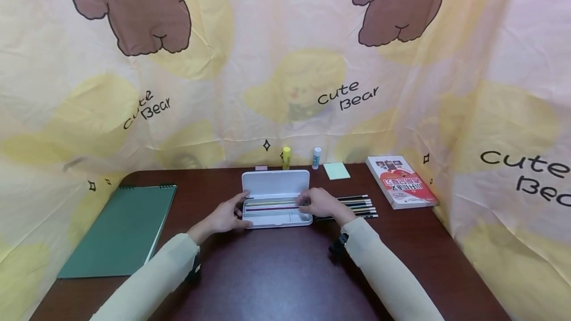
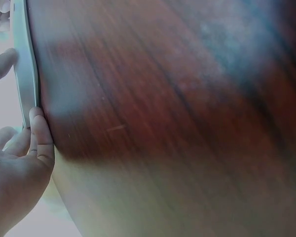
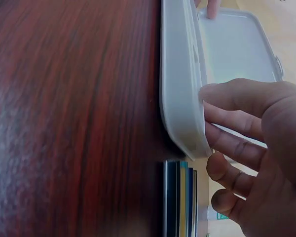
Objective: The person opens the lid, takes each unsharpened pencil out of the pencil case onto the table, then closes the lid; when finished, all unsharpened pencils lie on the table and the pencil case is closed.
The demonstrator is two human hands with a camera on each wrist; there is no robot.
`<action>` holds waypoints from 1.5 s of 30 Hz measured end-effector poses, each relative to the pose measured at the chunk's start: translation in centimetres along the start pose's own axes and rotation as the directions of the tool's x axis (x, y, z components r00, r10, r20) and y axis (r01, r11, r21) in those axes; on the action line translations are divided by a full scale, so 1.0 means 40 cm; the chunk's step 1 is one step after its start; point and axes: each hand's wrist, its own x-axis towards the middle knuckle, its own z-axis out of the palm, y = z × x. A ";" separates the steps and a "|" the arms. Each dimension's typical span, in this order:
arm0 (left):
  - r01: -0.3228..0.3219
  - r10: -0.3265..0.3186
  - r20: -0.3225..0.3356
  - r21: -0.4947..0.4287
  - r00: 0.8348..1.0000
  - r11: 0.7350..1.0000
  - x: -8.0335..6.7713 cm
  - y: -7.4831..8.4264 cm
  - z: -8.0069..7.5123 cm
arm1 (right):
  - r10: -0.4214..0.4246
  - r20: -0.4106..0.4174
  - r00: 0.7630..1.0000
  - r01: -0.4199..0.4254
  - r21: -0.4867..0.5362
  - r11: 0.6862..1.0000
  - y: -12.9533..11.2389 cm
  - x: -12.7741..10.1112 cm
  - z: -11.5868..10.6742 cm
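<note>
A white pencil case [image 1: 280, 219] lies open on the table, its lid [image 1: 275, 183] tilted up at the back. Several pencils [image 1: 272, 204] lie lengthwise inside it. My left hand [image 1: 225, 216] grips the case's left end, thumb at the front corner and index finger near the hinge. At the right end, my right hand [image 1: 322, 202] reaches over the rim. In the right wrist view its thumb and first fingers [image 3: 237, 96] dip into the case; the inner fingertips are hidden, so whether they pinch a pencil does not show. More pencils [image 1: 363, 207] lie just right of the case.
Behind the case stand a yellow highlighter [image 1: 286, 158] and a glue stick [image 1: 316, 158], with a pink block [image 1: 260, 168] beside them. Pale green sticky notes [image 1: 336, 171] and a book [image 1: 399, 182] lie back right. A green notebook [image 1: 122, 229] lies left. Printed cloth hangs behind.
</note>
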 end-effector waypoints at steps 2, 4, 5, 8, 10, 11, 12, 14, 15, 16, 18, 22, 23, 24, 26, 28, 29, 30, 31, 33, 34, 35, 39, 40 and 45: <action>-0.006 0.006 -0.002 -0.002 1.000 1.000 0.000 0.000 -0.001 | 0.006 0.011 1.000 -0.006 -0.002 1.000 -0.007 0.003 0.001; -0.011 0.011 -0.004 -0.003 1.000 1.000 0.000 -0.001 0.000 | 0.012 0.025 1.000 -0.012 0.002 1.000 -0.013 0.003 0.002; -0.013 0.012 -0.003 -0.003 1.000 1.000 -0.001 -0.002 0.000 | 0.017 0.034 0.999 -0.017 0.001 1.000 -0.015 0.003 0.004; -0.013 0.013 0.000 -0.004 1.000 1.000 -0.002 -0.003 0.002 | 0.031 0.051 0.998 -0.031 -0.005 1.000 -0.018 0.003 0.007; -0.011 0.011 0.000 -0.007 1.000 1.000 -0.003 -0.002 0.003 | 0.036 0.050 0.998 -0.036 -0.010 0.999 -0.018 0.002 0.009; -0.012 0.012 0.000 -0.006 1.000 1.000 -0.003 -0.001 0.003 | 0.041 0.050 0.998 -0.040 -0.009 0.999 -0.018 0.002 0.009; -0.015 0.015 -0.002 -0.005 1.000 1.000 -0.003 0.000 0.003 | 0.043 0.049 0.998 -0.042 -0.004 0.999 -0.019 0.002 0.009; -0.014 0.014 -0.002 -0.006 1.000 1.000 -0.003 0.003 0.002 | 0.044 0.045 0.998 -0.044 0.002 0.999 -0.019 0.002 0.007; -0.014 0.013 -0.002 -0.006 1.000 1.000 -0.003 0.004 0.001 | 0.045 0.043 0.998 -0.045 0.006 0.999 -0.019 0.002 0.005; -0.010 0.010 -0.001 -0.007 1.000 1.000 -0.005 0.002 0.002 | 0.047 0.045 0.998 -0.048 0.009 0.999 -0.020 0.003 0.007; -0.012 0.012 0.000 -0.007 1.000 1.000 -0.005 0.003 0.000 | 0.045 0.046 0.998 -0.045 0.011 0.999 -0.021 0.003 0.005; -0.005 0.005 0.002 -0.004 1.000 1.000 -0.003 0.003 0.000 | 0.056 0.047 0.997 -0.057 0.026 0.998 -0.025 0.001 0.002; -0.004 0.004 0.002 -0.004 1.000 1.000 -0.002 0.003 -0.001 | 0.057 0.044 0.997 -0.058 0.031 0.998 -0.026 0.000 0.001; -0.004 0.004 0.001 -0.002 1.000 1.000 -0.001 0.004 -0.001 | 0.059 0.041 0.997 -0.061 0.036 0.998 -0.026 0.000 0.000; 0.003 -0.003 0.001 -0.003 1.000 1.000 0.000 0.005 -0.001 | 0.058 0.034 0.998 -0.060 0.042 0.997 -0.027 0.001 0.000; 0.002 -0.002 0.004 0.002 1.000 1.000 0.001 0.003 -0.001 | 0.053 0.031 0.998 -0.054 0.035 0.998 -0.028 0.003 0.000; 0.001 -0.001 0.004 0.005 1.000 1.000 0.001 0.002 -0.001 | 0.050 0.031 0.998 -0.051 0.033 0.998 -0.028 0.004 0.000; 0.000 0.000 0.005 0.006 1.000 1.000 0.001 0.001 -0.001 | 0.048 0.030 0.998 -0.049 0.032 0.998 -0.028 0.005 0.000; 0.000 0.000 0.006 0.006 1.000 1.000 0.002 0.001 -0.001 | 0.047 0.030 0.998 -0.048 0.032 0.998 -0.029 0.005 0.000; -0.001 0.001 0.005 0.005 1.000 1.000 0.002 0.000 -0.002 | 0.048 0.028 0.998 -0.049 0.033 0.998 -0.029 0.005 -0.002; -0.001 0.001 0.005 0.005 1.000 1.000 0.002 0.000 -0.002 | 0.047 0.027 0.999 -0.048 0.036 0.998 -0.029 0.005 -0.003; -0.001 0.001 0.005 0.004 1.000 1.000 0.003 0.000 -0.002 | 0.045 0.026 0.999 -0.046 0.037 0.998 -0.028 0.005 -0.003; -0.005 0.005 0.006 0.008 1.000 1.000 0.004 -0.002 -0.003 | 0.035 0.016 0.999 -0.036 0.038 0.999 -0.024 0.006 -0.004; -0.006 0.006 0.007 0.010 1.000 1.000 0.004 -0.002 -0.003 | 0.033 0.013 0.999 -0.034 0.038 0.999 -0.022 0.007 -0.003; -0.007 0.006 0.009 0.012 1.000 1.000 0.003 -0.003 -0.002 | 0.034 0.007 0.999 -0.034 0.041 0.999 -0.018 0.007 -0.001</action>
